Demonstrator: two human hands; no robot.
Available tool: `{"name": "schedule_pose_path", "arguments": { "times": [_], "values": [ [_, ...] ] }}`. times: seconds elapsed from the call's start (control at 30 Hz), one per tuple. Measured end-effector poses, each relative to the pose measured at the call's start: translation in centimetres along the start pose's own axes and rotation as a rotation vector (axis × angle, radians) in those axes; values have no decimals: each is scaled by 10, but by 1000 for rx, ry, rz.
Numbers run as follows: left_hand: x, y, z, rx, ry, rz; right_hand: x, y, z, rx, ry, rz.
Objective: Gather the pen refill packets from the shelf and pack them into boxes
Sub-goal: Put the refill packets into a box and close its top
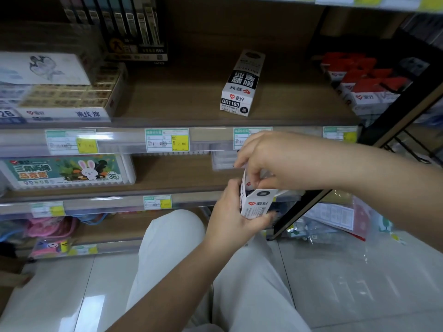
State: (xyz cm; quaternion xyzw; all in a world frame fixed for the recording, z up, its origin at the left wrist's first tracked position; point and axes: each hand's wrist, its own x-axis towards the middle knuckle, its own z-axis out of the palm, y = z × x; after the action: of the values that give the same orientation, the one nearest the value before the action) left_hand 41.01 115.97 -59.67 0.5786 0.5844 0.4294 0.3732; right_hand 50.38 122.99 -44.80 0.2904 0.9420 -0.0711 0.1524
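My left hand (230, 219) grips a small white refill box (255, 204) from below, its open top turned up, in front of the middle shelf. My right hand (266, 159) reaches down from above and pinches the box's top flap (244, 180) between thumb and fingers. What lies inside the box is hidden by my fingers. A second white and black refill box (242, 85) marked GR1103 lies flat on the upper wooden shelf (179, 99), apart from both hands.
Red and white boxes (366, 82) are stacked at the shelf's right end. An eraser carton (72, 97) sits at the left, a marker case (67, 172) one shelf down. Clear bags (335, 224) lie on the tiled floor at right. My knees fill the foreground.
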Motion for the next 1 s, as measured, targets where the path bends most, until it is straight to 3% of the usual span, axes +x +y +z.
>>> {"name": "schedule_pose_path", "arguments": {
  "times": [0.37,0.63,1.0],
  "values": [
    [0,-3,4,11,-5,35,-1,-3,3,-17,-75,67],
    [-8,-5,4,-13,19,74,-2,-14,16,-180,12,39],
    [-9,-5,2,-57,48,53,-23,-15,-12,-94,121,84]
  ]
}}
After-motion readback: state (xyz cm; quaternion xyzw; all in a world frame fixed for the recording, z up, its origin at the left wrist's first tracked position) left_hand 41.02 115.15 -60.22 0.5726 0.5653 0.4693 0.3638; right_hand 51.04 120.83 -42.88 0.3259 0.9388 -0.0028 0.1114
